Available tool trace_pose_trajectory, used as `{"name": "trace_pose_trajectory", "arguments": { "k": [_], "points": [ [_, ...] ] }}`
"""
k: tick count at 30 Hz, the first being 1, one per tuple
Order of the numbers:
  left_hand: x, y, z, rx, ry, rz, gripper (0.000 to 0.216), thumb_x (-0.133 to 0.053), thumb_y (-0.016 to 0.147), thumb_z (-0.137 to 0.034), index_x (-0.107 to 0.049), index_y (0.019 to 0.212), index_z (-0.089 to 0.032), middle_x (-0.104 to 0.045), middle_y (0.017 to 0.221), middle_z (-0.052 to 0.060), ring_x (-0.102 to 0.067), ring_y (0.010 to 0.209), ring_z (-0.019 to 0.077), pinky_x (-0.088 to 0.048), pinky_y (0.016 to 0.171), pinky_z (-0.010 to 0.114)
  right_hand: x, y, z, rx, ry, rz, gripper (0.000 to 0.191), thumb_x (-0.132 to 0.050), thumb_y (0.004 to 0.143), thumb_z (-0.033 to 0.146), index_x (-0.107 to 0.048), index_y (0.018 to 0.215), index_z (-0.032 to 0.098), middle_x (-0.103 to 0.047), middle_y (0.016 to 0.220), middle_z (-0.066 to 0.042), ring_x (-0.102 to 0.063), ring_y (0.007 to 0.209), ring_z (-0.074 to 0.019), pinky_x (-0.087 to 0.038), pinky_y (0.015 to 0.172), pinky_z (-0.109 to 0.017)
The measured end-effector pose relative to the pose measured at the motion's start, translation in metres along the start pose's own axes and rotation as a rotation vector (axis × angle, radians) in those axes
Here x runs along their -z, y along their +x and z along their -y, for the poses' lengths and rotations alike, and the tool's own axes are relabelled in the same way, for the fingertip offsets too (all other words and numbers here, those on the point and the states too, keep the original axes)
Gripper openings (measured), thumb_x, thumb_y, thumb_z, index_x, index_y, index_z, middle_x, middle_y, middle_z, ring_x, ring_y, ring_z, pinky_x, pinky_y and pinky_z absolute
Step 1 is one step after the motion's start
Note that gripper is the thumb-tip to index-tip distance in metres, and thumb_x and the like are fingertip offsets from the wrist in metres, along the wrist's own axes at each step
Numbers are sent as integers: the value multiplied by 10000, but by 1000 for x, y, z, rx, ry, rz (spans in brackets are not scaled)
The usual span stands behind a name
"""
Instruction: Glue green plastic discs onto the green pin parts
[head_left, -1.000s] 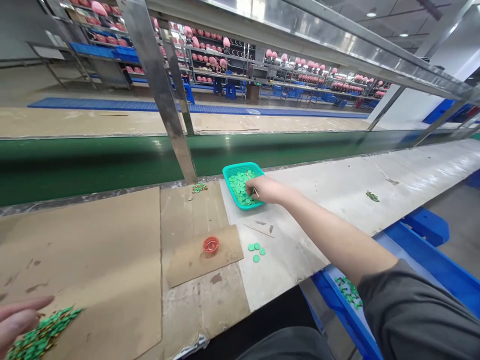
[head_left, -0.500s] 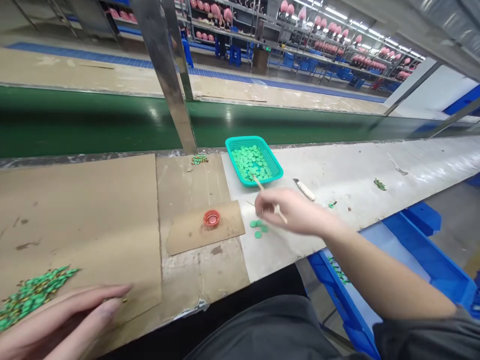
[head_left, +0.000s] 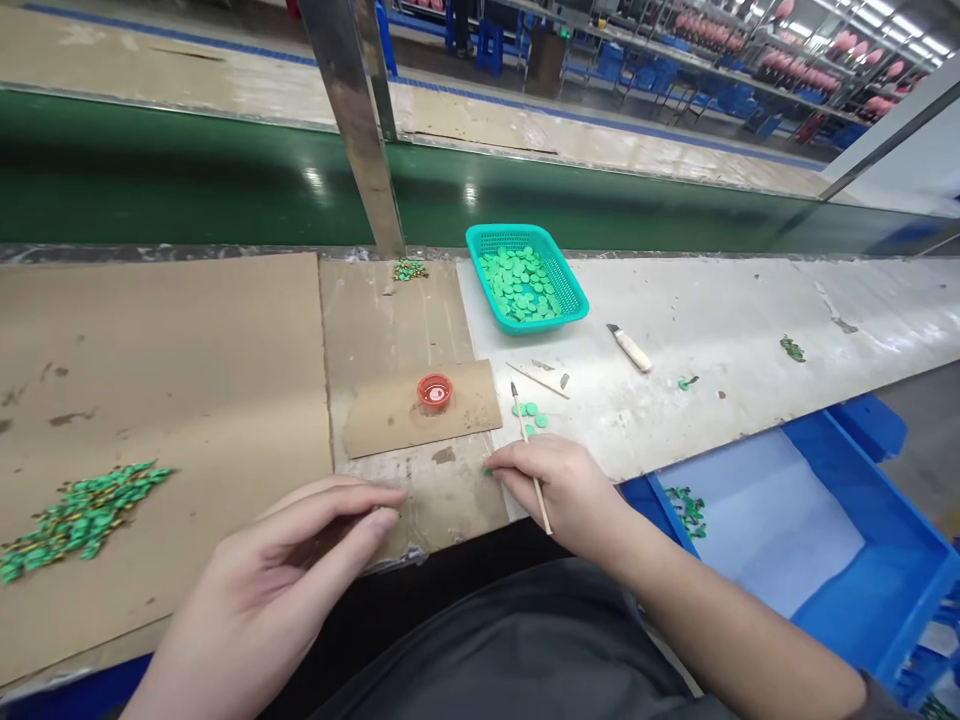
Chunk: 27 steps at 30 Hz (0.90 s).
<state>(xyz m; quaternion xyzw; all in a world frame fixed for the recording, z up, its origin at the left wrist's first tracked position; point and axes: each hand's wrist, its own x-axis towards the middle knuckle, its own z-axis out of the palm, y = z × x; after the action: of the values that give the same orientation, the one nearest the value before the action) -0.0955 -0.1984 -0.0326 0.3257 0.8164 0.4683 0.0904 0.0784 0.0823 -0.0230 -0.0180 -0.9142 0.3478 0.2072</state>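
**Right hand grips a thin wooden stick low at the worktop's near edge, left hand curled beside it.**
The right hand (head_left: pixel 559 490) holds the thin wooden stick (head_left: pixel 531 460) between thumb and pressed-together fingers, its long axis tilted, upper tip pointing away from the person towards the flat green discs (head_left: pixel 529 414) just in front of the teal plastic basket (head_left: pixel 510 233). Those fingertips reach a small green piece (head_left: pixel 488 471) well in front of the basket. The left hand (head_left: pixel 300 540) curves inward, thumb and forefinger close together; whether they pinch anything is too small to tell. Left of the basket's front sit a red bottle cap (head_left: pixel 435 391) and, farther off, a heap of green pieces (head_left: pixel 79 520); a cream-handled craft knife (head_left: pixel 631 349) lies to its right.
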Motion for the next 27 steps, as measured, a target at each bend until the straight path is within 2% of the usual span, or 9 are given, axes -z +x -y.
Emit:
{"name": "trace_pose_trajectory", "arguments": {
  "k": [3,7,11,15,21,24,27],
  "points": [
    [-2,3,-9,35,-159,43,430,-899,1055,-817,-952,1011,-393,-878,1130,26,-864,956,238,-731,925,190,0,-1,2,17,-34,-8,206,-708,1215,168,-894,1270,236,-979,1151,-67,-922,974,-232,-748,928,-367],
    [-2,3,-11,53,-197,12,491,-944,1002,-867,-960,1003,-376,-874,1119,62,-863,955,267,-759,876,236,1,-3,6,44,-98,-35,289,-626,1249,153,-860,1395,238,-973,1280,-90,-933,1044,-247,-764,951,-407],
    [-3,1,-3,90,-163,-1,522,-935,1000,-868,-956,981,-347,-876,1133,75,-869,981,289,-770,911,252,2,-2,7,-18,-171,-116,230,-651,1247,213,-874,1304,226,-933,1042,-87,-886,916,-257,-740,864,-410],
    [-4,-2,6,97,-157,-22,513,-943,996,-851,-952,998,-338,-872,1182,69,-862,1006,290,-772,903,252,0,3,10,7,-266,-24,233,-662,1228,238,-883,1294,209,-868,935,-79,-809,840,-257,-681,806,-394],
    [-5,-3,9,104,-174,-33,447,-1001,978,-792,-950,1004,-349,-865,1184,52,-850,1020,259,-751,911,219,-5,5,14,-31,-303,32,165,-757,1193,285,-850,1084,201,-772,814,-48,-735,759,-237,-573,720,-359],
    [-5,-2,7,96,-169,-48,440,-997,981,-786,-947,982,-349,-862,1153,57,-847,1029,266,-753,900,229,-2,3,15,-37,-251,35,145,-768,1197,308,-848,1165,191,-796,830,-38,-731,763,-231,-573,749,-361],
    [-4,0,4,84,-169,-73,457,-1009,976,-782,-948,981,-329,-858,1132,71,-848,1049,275,-754,889,239,2,4,13,42,-234,100,193,-682,1209,226,-855,1289,196,-839,887,-45,-749,782,-231,-571,773,-368]
  ]
}}
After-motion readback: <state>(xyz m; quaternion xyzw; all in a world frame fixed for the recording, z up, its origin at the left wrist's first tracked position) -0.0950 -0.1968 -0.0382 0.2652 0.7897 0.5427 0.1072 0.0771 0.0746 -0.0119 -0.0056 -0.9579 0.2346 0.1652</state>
